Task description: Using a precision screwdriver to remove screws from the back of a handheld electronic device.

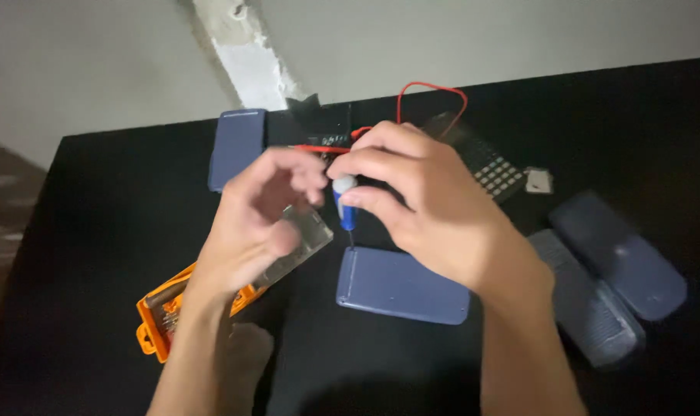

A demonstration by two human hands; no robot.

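My right hand (431, 204) grips a small screwdriver (345, 202) with a blue and white handle, its thin tip pointing down at the top left corner of a blue-grey cover panel (402, 286) lying on the black table (119, 200). My left hand (261, 219) hovers just left of the screwdriver, fingers curled and blurred, above a clear plastic lid (303, 245); I cannot tell whether it holds anything. Behind both hands lies a dark circuit piece with red wires (434, 91).
An orange screwdriver-bit case (161, 316) sits under my left wrist. Another blue-grey panel (236, 146) lies at the back left. A dark calculator (492, 169) and a small white chip (538, 181) are behind my right hand. Two blue-grey casings (619, 262) lie at right. The table's left edge borders the floor.
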